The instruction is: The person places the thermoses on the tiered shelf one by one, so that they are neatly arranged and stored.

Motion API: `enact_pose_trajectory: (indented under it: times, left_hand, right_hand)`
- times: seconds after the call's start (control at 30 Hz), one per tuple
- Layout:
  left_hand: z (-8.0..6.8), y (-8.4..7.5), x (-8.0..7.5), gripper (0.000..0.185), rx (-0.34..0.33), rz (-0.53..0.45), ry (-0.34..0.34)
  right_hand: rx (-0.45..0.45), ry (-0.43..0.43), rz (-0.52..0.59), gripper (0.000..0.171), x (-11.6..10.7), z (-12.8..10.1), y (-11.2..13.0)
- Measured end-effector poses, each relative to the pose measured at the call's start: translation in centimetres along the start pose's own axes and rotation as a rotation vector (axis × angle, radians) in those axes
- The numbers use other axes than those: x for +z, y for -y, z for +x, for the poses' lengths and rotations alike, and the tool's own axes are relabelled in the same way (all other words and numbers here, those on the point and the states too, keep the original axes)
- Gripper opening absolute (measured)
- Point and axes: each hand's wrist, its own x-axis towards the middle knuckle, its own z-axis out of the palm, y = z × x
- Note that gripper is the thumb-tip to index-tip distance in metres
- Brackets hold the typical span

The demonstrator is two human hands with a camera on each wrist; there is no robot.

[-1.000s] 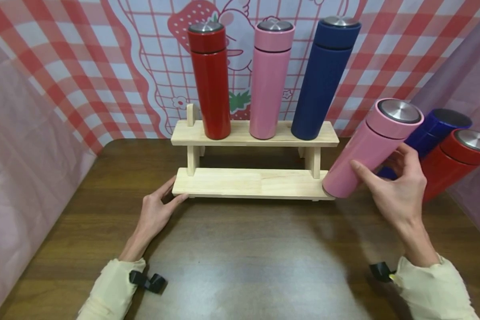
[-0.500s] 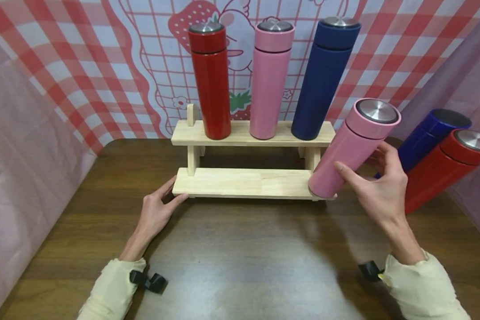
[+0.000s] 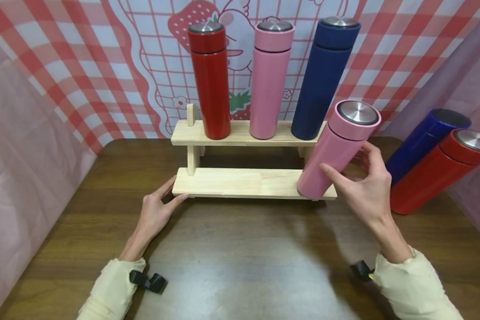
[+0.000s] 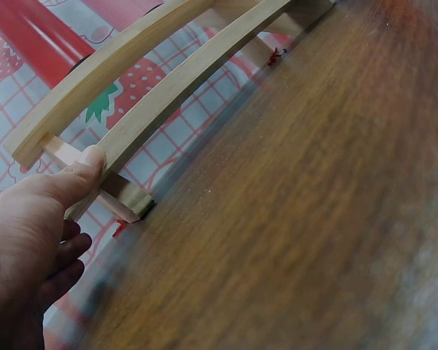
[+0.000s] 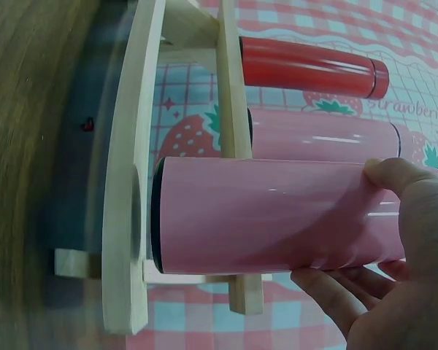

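1. The pink flask [image 3: 336, 153] had a glossy, smooth body and a brushed-metal cap top.
2. The wooden rack [image 3: 248, 182] was pale, unvarnished-looking wood with a smooth, matt face.
3. The table [image 3: 240, 258] showed dark wood grain with a soft sheen.
4. The red flask [image 3: 211, 80] on the rack's upper shelf looked glossy; the navy flask [image 3: 324, 80] looked matt.
5. The backdrop [image 3: 84, 66] was printed cloth, slightly creased.
6. The sleeves [image 3: 112, 291] were soft cream fabric.

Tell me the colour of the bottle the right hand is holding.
Pink, with a silver metal cap: the bottle gripped by the right hand shows best in the head view.
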Motion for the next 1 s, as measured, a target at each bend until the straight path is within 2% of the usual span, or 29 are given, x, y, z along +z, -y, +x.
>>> enact_pose_trajectory:
  times: [0.73, 1.0]
  left_hand:
    - [0.0, 0.0, 0.0, 0.064, -0.007, -0.01, 0.005]
    - [0.0, 0.1, 0.0, 0.065, -0.007, -0.008, 0.002]
  right_hand:
    - [-0.025, 0.108, 0.05, 0.075, 2.5, 0.0, 1.5]
    - [-0.059, 0.118, 0.088, 0.076, 3.6, 0.0, 1.7]
